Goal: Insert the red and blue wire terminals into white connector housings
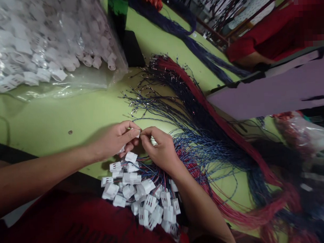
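My left hand [114, 139] and my right hand [159, 148] meet over the green table [57, 119]. The left fingers pinch a small white plastic connector [137, 132]. My right fingertips touch that same connector and seem to pinch a thin wire end there; the wire itself is too small to make out. Just below the hands lies a heap of white connectors [143, 195] with red and blue wires attached. To the right spreads a big bundle of red and blue wires [205, 134] with bare metal terminals at the far ends.
A clear plastic bag of loose white connectors [40, 44] fills the upper left. A dark box [133, 47] stands behind it. Another person in a red top [276, 30] sits at the upper right, beside a purple board [270, 91]. A plastic bag [304, 133] lies at the right edge.
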Motion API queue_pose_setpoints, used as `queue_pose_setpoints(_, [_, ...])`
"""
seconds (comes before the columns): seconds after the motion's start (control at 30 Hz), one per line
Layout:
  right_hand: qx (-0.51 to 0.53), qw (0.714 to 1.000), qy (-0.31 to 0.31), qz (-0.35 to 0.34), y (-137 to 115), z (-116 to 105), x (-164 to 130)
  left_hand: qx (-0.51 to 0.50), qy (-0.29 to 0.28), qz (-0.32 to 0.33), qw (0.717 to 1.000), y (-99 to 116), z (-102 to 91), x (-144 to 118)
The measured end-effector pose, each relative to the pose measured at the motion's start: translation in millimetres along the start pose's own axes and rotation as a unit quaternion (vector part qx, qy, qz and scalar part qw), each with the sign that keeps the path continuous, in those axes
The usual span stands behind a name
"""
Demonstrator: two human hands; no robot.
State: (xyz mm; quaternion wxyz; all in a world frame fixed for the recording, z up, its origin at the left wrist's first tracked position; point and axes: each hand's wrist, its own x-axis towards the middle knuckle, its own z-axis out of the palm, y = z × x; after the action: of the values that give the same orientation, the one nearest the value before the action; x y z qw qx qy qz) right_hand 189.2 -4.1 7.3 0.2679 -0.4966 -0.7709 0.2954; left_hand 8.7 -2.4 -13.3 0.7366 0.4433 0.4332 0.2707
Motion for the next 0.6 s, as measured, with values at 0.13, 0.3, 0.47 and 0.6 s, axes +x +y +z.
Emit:
queue_pose_setpoints(0.13, [-0.103,0.994,0.034,-0.017,27,-12,16,-0.019,-0.012,0.0,1.0,3,0.3,0])
queue_pose_setpoints(0.3, [-0.335,0.941,0.045,-0.026,63,-19,28,-0.001,-0.031,-0.027,0.999,14,4.6,-2])
queue_pose_setpoints(0.47, [-0.167,0.98,0.102,-0.022,37,-22,13,0.009,-0.041,-0.044,0.998,18,4.3,-3])
queue_pose_setpoints(0.6, [-0.027,0.998,0.037,-0.036,-1,-18,3,0.029,-0.046,-0.048,0.997,14,2.1,-3])
